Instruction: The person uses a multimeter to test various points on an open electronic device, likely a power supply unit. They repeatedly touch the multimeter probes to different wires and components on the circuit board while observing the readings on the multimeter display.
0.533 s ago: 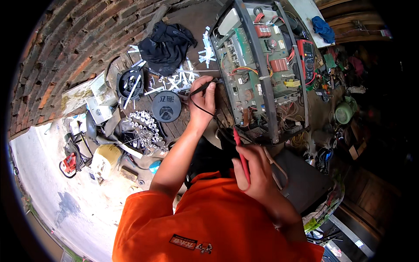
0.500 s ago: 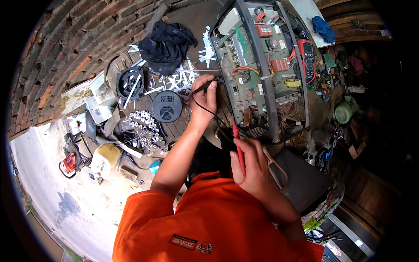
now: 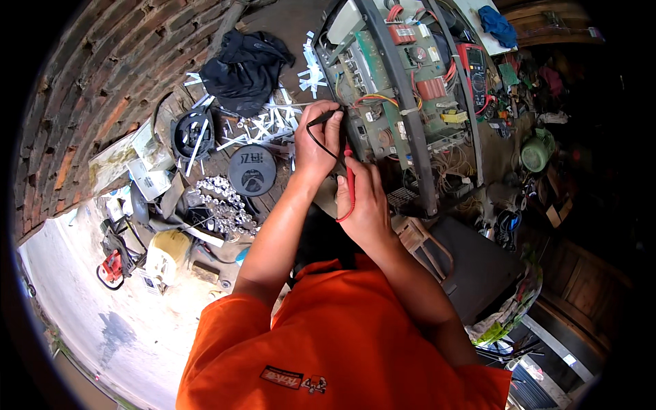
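Just left of the left hand (image 3: 318,140) a round black lid (image 3: 253,169) lies on the bench (image 3: 220,162). White strips (image 3: 273,123) are strewn ahead of the lid, one across a black bowl (image 3: 193,133) farther left. Ahead and left of that hand I see a crumpled black cloth (image 3: 242,68); back and left, a shiny heap (image 3: 225,201), then a yellow jug (image 3: 169,249). A brick wall (image 3: 102,89) stands far left. Well right of the right hand (image 3: 365,201) is a green pot (image 3: 537,154); far ahead and right, a blue cloth (image 3: 497,26).
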Demonstrator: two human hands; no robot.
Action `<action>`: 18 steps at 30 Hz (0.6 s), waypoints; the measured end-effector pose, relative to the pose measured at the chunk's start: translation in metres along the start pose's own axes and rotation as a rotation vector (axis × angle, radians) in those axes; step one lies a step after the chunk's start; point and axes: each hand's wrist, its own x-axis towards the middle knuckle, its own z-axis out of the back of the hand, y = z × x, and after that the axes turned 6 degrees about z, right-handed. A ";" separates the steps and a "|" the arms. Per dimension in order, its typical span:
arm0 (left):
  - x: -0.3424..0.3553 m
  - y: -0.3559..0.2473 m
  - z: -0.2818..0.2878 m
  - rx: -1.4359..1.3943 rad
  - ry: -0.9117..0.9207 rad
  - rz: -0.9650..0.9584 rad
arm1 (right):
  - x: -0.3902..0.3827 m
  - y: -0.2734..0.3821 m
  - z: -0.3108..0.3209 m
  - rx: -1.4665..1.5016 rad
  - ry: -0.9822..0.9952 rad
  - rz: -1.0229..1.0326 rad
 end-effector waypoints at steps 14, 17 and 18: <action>0.005 -0.002 0.001 0.045 0.005 -0.033 | 0.007 0.000 -0.002 0.030 -0.028 -0.011; 0.005 -0.005 0.004 0.053 0.020 -0.028 | 0.010 0.000 -0.001 0.025 -0.028 -0.028; 0.005 -0.005 0.004 0.054 0.020 -0.029 | 0.011 0.000 -0.001 0.022 -0.025 -0.039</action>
